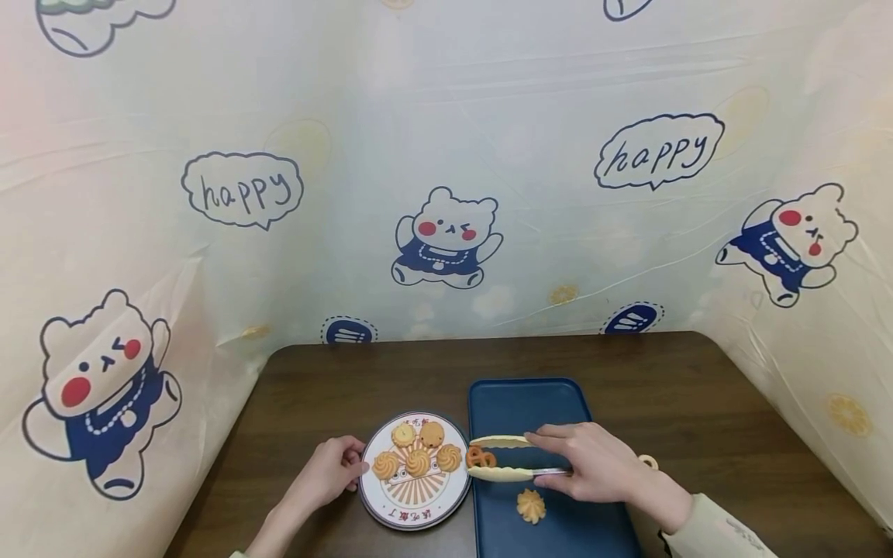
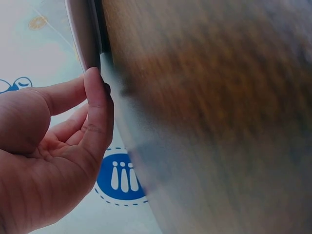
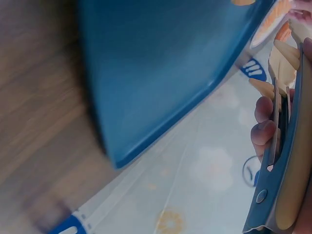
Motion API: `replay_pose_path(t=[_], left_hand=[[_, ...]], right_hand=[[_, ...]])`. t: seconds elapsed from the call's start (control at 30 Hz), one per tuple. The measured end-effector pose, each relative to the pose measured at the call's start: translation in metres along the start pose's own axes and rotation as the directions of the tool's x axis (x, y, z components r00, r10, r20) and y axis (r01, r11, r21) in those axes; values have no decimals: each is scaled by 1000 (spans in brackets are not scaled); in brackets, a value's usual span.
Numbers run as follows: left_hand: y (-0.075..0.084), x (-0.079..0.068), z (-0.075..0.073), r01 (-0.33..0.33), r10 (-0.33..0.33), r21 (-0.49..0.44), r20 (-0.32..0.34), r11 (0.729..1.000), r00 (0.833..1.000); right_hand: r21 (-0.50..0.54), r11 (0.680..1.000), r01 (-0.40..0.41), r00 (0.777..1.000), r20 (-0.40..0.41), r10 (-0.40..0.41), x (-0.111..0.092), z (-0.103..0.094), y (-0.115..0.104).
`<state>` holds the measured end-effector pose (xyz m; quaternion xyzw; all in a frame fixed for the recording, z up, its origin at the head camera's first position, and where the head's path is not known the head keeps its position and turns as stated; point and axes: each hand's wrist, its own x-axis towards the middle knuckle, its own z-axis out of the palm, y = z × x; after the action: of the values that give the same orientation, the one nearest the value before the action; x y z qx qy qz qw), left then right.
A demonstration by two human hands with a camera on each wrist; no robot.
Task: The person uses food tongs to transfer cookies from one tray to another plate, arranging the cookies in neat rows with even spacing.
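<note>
My left hand [image 1: 333, 469] pinches the left rim of a round white plate [image 1: 412, 514] with red markings; the left wrist view shows thumb and finger on the plate's edge [image 2: 84, 36]. Several butter cookies [image 1: 417, 463] lie on the plate. My right hand [image 1: 593, 463] grips a pair of cream-tipped food tongs [image 1: 504, 473], also seen in the right wrist view as tongs [image 3: 287, 141] with a blue and cream handle. Between the tong tips is a brown pretzel [image 1: 481, 457], above the border of plate and tray. A single flower-shaped cookie [image 1: 531, 506] sits on the blue tray [image 1: 530, 403].
The tray stands right beside the plate on a dark wooden table [image 1: 391, 372]. Behind and on both sides hangs a pale curtain [image 1: 544, 232] printed with cartoon bears and the word "happy".
</note>
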<state>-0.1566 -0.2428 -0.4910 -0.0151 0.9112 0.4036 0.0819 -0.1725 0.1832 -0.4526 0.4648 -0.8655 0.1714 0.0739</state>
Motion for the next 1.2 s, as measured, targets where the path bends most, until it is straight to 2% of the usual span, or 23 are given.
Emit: replay_pose_path(t=[0.2,0.4,0.73,1.2], left_hand=[[-2,0,1,-9,9,-8,-12,1000,1000],[-2,0,1,-15,15,-16,-13,1000,1000],[-1,0,1,-9,9,-9,-2,1000,1000],[1,-1,0,3,-3,-5,8,1000,1000]], right_hand=[[-3,999,54,997,49,-54,19,8,-11],[-18,997,73,991,110,-70,38,17,-24],[-34,992,123,980,159,-116,62,32,-36],[-50,978,202,965,181,-190,80,50,-45]])
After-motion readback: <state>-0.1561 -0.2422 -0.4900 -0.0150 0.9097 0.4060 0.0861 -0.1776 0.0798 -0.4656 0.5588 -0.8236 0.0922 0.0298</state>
